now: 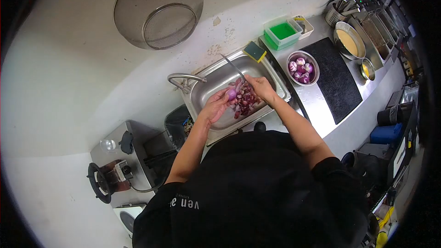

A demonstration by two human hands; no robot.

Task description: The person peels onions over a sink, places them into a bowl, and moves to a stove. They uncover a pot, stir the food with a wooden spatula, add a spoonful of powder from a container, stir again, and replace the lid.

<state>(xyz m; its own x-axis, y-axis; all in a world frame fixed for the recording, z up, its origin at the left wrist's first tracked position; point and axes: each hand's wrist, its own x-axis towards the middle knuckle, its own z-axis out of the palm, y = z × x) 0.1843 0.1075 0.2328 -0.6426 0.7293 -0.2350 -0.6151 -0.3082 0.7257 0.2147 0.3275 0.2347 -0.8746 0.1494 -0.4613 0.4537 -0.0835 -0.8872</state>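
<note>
A steel table [276,56] with a black ribbed mat [337,80] adjoins a sink [206,105] below a pale wall. Over the basin, the left hand's [215,106] fingers grip a purple onion [231,94], and the right hand's [261,89] fingers close round a knife [233,65]. Reddish peelings [244,101] lie beneath; a metal bowl [313,79] of onions [301,70] stands beside the mat.

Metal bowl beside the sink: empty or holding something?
Not empty: several purple-and-white onions are visible inside the metal bowl.
</note>
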